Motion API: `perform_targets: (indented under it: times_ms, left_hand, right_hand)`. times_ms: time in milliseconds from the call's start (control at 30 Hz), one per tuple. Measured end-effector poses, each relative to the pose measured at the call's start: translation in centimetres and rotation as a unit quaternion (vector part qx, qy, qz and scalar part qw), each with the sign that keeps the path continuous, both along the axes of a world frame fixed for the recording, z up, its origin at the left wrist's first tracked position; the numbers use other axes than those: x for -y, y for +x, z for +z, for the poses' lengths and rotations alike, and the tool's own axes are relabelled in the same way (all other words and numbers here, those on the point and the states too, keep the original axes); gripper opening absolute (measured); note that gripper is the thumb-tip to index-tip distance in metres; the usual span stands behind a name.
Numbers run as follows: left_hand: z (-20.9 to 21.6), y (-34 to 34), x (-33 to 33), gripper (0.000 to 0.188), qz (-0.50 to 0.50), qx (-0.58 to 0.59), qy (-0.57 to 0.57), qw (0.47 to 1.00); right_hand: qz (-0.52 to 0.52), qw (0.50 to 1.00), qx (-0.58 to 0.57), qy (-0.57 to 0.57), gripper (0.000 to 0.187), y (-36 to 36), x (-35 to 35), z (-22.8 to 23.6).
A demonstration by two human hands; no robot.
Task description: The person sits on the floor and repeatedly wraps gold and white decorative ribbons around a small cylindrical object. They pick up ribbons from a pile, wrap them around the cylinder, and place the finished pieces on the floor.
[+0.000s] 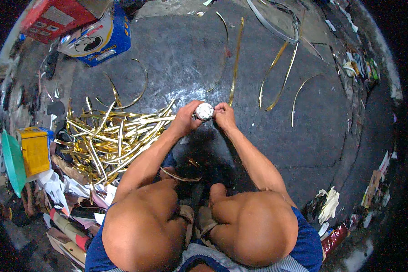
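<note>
My left hand (186, 119) is wrapped around a small round object with a mottled white top (204, 111), perhaps a tin or jar; its sides are mostly hidden. At its right edge, my right hand (224, 116) has its fingers closed in a pinch. Whether anything is between those fingertips cannot be made out. To the left of my left forearm lies a tangled heap of shiny gold strips (118, 140). A single long gold strip (236, 63) stretches away on the dark mat beyond my right hand.
More loose gold strips (286, 75) lie at the far right. A blue and white box (118, 38) and a red box (54, 20) stand far left. At the left are a yellow tin (35, 152) and a green lid-like disc (12, 163). Paper scraps (329, 205) lie near my right knee.
</note>
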State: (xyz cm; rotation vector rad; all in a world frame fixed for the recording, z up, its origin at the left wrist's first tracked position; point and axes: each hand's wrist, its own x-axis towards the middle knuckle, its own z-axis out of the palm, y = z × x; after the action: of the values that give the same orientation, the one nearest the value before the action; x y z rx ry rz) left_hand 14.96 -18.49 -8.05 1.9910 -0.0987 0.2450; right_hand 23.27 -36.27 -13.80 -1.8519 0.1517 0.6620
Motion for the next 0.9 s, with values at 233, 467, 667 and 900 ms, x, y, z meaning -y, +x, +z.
perform_targets:
  times_ms: [233, 467, 667, 900]
  left_hand:
    - [-0.3, -0.3, -0.2, 0.047, 0.013, -0.030, 0.005, 0.999]
    - [-0.3, -0.5, -0.6, 0.043, 0.012, 0.010, 0.011, 1.000]
    - [-0.8, -0.4, -0.7, 0.047, 0.015, 0.019, 0.012, 1.000]
    - [-2.9, -0.9, -1.4, 0.054, 0.001, 0.002, 0.052, 0.999]
  right_hand:
    - [-0.094, 0.970, -0.083, 0.208, 0.024, 0.8, 0.8, 10.2]
    - [0.049, 0.907, 0.095, 0.408, 0.026, 6.0, 4.1, 30.9]
    - [0.085, 0.901, 0.148, 0.399, 0.023, 10.5, 0.0, 35.8]
    - [0.094, 0.844, 0.221, 0.480, 0.020, 13.8, -3.3, 39.1]
